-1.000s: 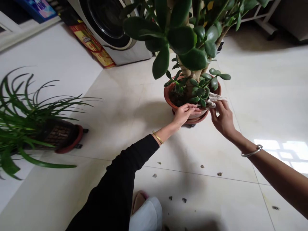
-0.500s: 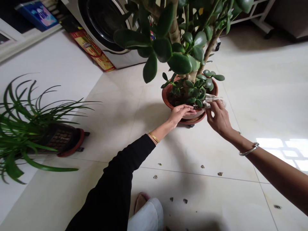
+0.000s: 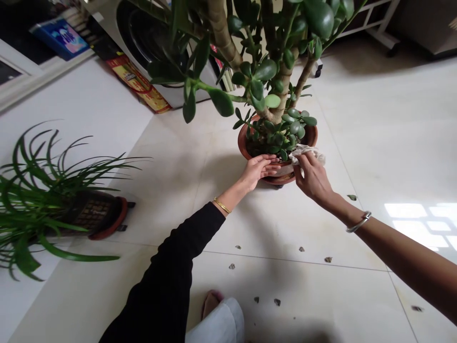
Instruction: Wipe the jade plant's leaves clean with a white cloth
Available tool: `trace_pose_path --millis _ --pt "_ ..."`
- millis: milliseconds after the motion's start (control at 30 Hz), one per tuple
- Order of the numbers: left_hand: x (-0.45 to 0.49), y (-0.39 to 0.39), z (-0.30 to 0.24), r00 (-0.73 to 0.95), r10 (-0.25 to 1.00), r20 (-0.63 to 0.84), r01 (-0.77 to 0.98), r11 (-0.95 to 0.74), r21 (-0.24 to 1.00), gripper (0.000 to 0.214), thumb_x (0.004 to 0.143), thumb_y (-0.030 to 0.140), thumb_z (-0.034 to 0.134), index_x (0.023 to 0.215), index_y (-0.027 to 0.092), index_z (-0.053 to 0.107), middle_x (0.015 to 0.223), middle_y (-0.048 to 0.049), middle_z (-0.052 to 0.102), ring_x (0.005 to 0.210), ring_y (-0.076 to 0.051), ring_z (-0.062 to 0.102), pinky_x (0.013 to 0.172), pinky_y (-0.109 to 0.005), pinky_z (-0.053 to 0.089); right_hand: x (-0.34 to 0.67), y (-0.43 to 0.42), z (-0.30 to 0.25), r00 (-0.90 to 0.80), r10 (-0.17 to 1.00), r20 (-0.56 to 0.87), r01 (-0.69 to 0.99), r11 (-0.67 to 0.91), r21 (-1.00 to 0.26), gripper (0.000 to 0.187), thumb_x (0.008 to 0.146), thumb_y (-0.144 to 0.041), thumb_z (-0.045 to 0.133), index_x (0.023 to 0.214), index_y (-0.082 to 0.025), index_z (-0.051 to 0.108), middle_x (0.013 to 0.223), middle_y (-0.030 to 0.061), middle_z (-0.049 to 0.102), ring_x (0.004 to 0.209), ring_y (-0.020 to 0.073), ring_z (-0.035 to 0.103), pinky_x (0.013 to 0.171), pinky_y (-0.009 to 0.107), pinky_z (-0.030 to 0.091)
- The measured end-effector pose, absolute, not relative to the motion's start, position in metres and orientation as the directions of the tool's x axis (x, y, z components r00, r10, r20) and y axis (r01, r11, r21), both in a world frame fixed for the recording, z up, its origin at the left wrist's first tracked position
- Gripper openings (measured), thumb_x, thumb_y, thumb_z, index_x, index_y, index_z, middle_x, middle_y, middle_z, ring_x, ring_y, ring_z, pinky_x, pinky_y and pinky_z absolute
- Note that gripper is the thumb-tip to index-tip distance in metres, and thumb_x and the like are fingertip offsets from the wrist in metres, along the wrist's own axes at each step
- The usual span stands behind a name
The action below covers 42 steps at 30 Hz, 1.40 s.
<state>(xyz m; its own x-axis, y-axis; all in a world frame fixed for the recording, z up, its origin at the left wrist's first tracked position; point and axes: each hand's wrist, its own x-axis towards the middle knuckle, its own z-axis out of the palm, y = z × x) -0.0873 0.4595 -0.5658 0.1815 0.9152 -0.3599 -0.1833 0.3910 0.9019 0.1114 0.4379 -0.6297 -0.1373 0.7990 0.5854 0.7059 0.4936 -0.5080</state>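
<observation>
A tall jade plant [image 3: 271, 85] grows in a round terracotta pot [image 3: 244, 142] that stands on a saucer on the tiled floor. My left hand [image 3: 257, 170] lies against the pot's near rim with its fingers stretched out flat. My right hand [image 3: 311, 177] is closed on a crumpled white cloth [image 3: 310, 152] and presses it to the right side of the pot's rim, under the low leaves. A gold bangle sits on my left wrist and a silver one on my right.
A spiky green plant [image 3: 46, 190] in a dark pot stands at the left. A washing machine [image 3: 150, 43] and a red-yellow box [image 3: 137, 81] are behind. Several fallen leaf bits [image 3: 300, 248] dot the floor tiles. My knee [image 3: 217, 324] shows at the bottom.
The view has tilted, so the pot and both hands sit a little further left. My right hand with the cloth has slid leftward along the rim toward my left hand.
</observation>
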Motion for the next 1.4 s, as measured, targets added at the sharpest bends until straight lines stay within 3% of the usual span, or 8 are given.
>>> trace_pose_path --millis 200,367,567,700,833,967,1167,1400 --pt "-0.073 0.465 -0.557 0.143 0.891 -0.431 -0.347 0.453 0.821 0.020 0.098 0.002 0.054 0.091 0.014 0.068 0.094 -0.0043 0.078 0.076 -0.013 0.076 0.077 -0.026 0.055 0.095 0.439 -0.629 -0.162 0.802 0.574 0.696 0.506 -0.510 0.031 0.104 -0.024 0.037 0.121 -0.022 0.063 0.104 0.0150 0.064 0.094 0.0316 0.060 0.082 0.048 0.053" --pt "-0.070 0.476 -0.553 0.206 0.823 -0.529 -0.423 0.562 0.710 0.026 0.097 0.000 0.049 0.090 0.014 0.071 0.097 -0.0070 0.081 0.078 -0.009 0.074 0.075 -0.020 0.056 0.097 0.435 -0.628 -0.266 0.773 0.576 0.641 0.588 -0.493 0.030 0.105 -0.025 0.041 0.123 -0.022 0.065 0.105 0.0150 0.065 0.093 0.0304 0.063 0.081 0.047 0.056" --pt "-0.072 0.476 -0.550 0.379 0.723 -0.577 -0.517 0.683 0.516 0.024 0.098 0.004 0.047 0.097 0.013 0.069 0.100 -0.0116 0.080 0.072 -0.007 0.071 0.065 -0.013 0.056 0.136 0.448 -0.626 -0.216 0.733 0.645 0.762 0.539 -0.359 0.038 0.104 -0.028 0.051 0.137 -0.021 0.068 0.133 0.0199 0.069 0.119 0.0376 0.064 0.105 0.060 0.051" --pt "-0.067 0.474 -0.550 0.447 0.706 -0.549 -0.583 0.696 0.420 0.021 0.101 0.012 0.049 0.107 0.013 0.069 0.109 -0.0133 0.079 0.078 -0.009 0.073 0.068 -0.014 0.058 0.140 0.462 -0.627 -0.293 0.754 0.587 0.784 0.542 -0.304 0.040 0.104 -0.030 0.050 0.138 -0.022 0.069 0.138 0.0165 0.072 0.125 0.0397 0.061 0.108 0.063 0.047" --pt "-0.061 0.473 -0.550 0.450 0.742 -0.496 -0.631 0.658 0.412 0.025 0.104 0.025 0.051 0.120 0.017 0.070 0.116 -0.0109 0.079 0.098 -0.013 0.076 0.076 -0.019 0.061 0.132 0.467 -0.631 -0.369 0.760 0.535 0.776 0.569 -0.273 0.038 0.104 -0.033 0.050 0.134 -0.023 0.071 0.127 0.0159 0.075 0.118 0.0384 0.061 0.105 0.061 0.048" --pt "-0.058 0.475 -0.548 0.414 0.754 -0.509 -0.649 0.637 0.416 0.027 0.105 0.028 0.050 0.119 0.017 0.070 0.115 -0.0115 0.079 0.109 -0.016 0.076 0.076 -0.018 0.060 0.130 0.472 -0.630 -0.398 0.772 0.496 0.773 0.573 -0.272 0.038 0.106 -0.040 0.047 0.132 -0.025 0.071 0.124 0.0169 0.073 0.118 0.0386 0.060 0.106 0.062 0.045" --pt "-0.058 0.483 -0.545 0.416 0.743 -0.525 -0.687 0.634 0.354 0.030 0.106 0.031 0.049 0.124 0.015 0.068 0.114 -0.0128 0.077 0.107 -0.017 0.077 0.068 -0.018 0.058 0.124 0.477 -0.627 -0.393 0.776 0.493 0.772 0.570 -0.281 0.039 0.108 -0.044 0.042 0.123 -0.026 0.073 0.125 0.0155 0.068 0.125 0.0390 0.056 0.109 0.062 0.041" --pt "-0.061 0.486 -0.548 0.400 0.751 -0.525 -0.678 0.628 0.382 0.032 0.106 0.033 0.051 0.129 0.016 0.065 0.104 -0.0099 0.075 0.090 -0.015 0.075 0.065 -0.018 0.057 0.114 0.474 -0.627 -0.332 0.817 0.472 0.778 0.520 -0.353 0.044 0.109 -0.047 0.038 0.126 -0.027 0.073 0.126 0.0157 0.067 0.126 0.0397 0.053 0.114 0.065 0.035"
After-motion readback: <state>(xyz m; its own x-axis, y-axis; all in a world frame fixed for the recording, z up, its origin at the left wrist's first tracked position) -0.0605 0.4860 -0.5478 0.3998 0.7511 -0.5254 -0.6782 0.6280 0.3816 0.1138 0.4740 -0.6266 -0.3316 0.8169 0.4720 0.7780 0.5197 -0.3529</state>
